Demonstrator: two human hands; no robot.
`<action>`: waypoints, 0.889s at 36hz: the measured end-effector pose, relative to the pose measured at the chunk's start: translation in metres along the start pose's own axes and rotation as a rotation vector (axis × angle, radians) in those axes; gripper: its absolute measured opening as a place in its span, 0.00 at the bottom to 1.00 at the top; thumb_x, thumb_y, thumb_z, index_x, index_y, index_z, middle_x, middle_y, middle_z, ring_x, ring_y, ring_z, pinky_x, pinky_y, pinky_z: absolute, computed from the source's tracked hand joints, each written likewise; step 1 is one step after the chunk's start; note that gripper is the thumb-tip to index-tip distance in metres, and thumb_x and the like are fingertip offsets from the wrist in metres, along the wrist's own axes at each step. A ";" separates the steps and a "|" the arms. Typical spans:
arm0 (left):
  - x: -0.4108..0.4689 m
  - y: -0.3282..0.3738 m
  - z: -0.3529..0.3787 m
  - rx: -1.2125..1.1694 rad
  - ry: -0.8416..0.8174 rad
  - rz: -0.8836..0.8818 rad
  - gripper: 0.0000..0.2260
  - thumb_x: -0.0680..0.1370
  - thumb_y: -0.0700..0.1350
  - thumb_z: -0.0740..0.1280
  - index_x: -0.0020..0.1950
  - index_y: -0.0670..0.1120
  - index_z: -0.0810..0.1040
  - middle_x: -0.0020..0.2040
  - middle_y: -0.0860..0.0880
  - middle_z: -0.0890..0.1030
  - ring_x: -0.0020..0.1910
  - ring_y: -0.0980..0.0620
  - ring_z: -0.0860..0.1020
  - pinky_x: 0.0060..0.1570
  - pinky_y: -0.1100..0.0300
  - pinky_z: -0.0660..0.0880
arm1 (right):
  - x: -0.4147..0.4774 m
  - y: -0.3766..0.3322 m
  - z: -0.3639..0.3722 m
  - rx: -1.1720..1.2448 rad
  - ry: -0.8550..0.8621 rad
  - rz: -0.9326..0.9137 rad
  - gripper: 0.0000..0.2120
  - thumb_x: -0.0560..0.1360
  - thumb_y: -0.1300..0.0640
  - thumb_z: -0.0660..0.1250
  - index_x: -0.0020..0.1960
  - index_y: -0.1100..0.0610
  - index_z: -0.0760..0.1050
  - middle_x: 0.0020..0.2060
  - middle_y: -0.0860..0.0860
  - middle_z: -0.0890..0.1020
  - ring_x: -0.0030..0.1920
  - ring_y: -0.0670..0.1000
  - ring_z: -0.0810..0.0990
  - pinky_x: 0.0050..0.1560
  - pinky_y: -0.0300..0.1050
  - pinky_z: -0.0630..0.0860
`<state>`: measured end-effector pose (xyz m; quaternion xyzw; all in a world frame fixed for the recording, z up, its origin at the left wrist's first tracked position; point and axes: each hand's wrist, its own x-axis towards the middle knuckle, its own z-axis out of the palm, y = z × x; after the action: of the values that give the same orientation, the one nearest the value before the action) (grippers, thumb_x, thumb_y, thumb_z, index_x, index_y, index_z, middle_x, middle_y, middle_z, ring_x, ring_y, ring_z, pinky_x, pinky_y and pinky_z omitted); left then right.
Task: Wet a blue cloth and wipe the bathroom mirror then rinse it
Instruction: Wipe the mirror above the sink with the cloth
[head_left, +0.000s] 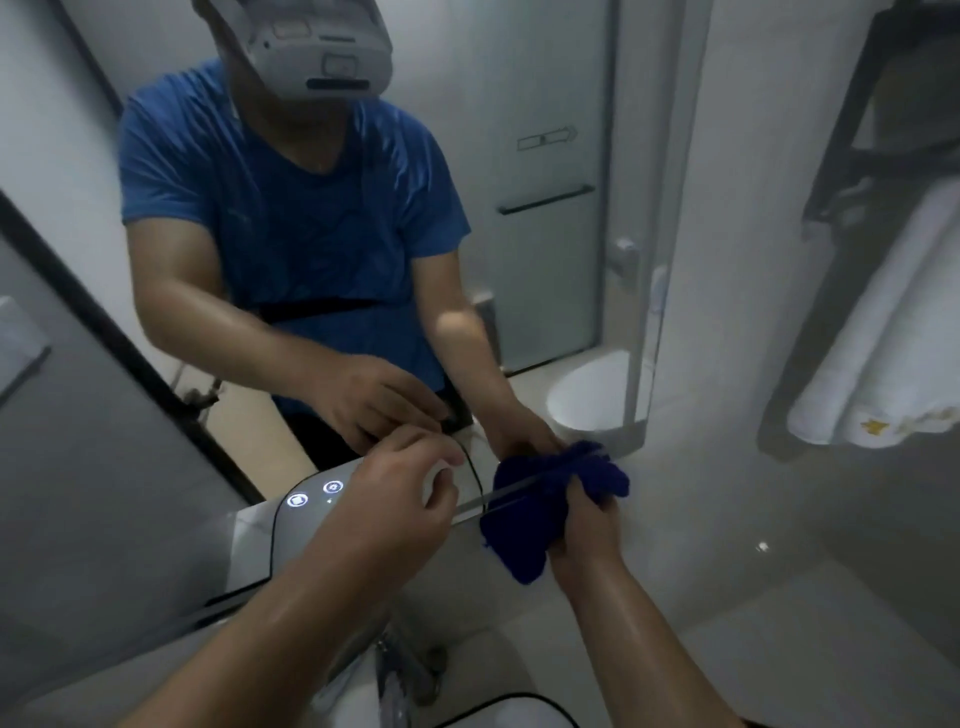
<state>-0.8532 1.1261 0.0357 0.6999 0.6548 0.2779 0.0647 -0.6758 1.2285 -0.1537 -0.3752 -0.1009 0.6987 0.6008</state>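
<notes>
The bathroom mirror (550, 249) fills the upper left and reflects me in a blue shirt. My right hand (589, 525) is shut on a crumpled dark blue cloth (519, 535), pressing it against the mirror's lower right edge. The cloth straddles that edge, so its top is doubled in the reflection. My left hand (400, 493) rests against the glass just left of the cloth, with fingers curled and thumb tucked. A pale spot shows under those fingers, and I cannot tell what it is.
Two lit touch buttons (297, 500) glow on the mirror's lower edge, left of my left hand. A chrome tap (408, 670) and the white basin rim (498, 709) lie below my arms. A white towel (883, 358) hangs on a black rack (836, 171) at right.
</notes>
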 end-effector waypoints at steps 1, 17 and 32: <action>-0.007 -0.006 -0.006 -0.008 0.015 -0.032 0.09 0.81 0.43 0.68 0.55 0.57 0.83 0.56 0.63 0.78 0.57 0.64 0.76 0.54 0.71 0.70 | -0.004 0.011 0.003 -0.008 -0.012 0.012 0.07 0.83 0.56 0.71 0.59 0.49 0.85 0.49 0.56 0.89 0.45 0.58 0.90 0.45 0.56 0.86; -0.106 -0.118 -0.081 -0.006 0.243 -0.357 0.13 0.80 0.42 0.68 0.55 0.62 0.78 0.55 0.61 0.74 0.50 0.65 0.77 0.46 0.61 0.73 | -0.073 0.109 0.066 -0.226 -0.057 0.133 0.06 0.85 0.62 0.65 0.59 0.56 0.80 0.58 0.61 0.85 0.54 0.61 0.86 0.57 0.61 0.84; -0.140 -0.179 -0.092 -0.052 0.182 -0.580 0.16 0.80 0.41 0.68 0.64 0.57 0.77 0.59 0.53 0.71 0.46 0.55 0.74 0.45 0.68 0.74 | -0.072 0.075 0.089 -0.023 0.164 0.085 0.18 0.75 0.71 0.53 0.51 0.53 0.76 0.45 0.56 0.81 0.42 0.55 0.81 0.44 0.48 0.79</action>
<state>-1.0522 0.9919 -0.0112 0.4539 0.8231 0.3261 0.1004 -0.7907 1.1712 -0.1070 -0.4420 -0.0434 0.6893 0.5724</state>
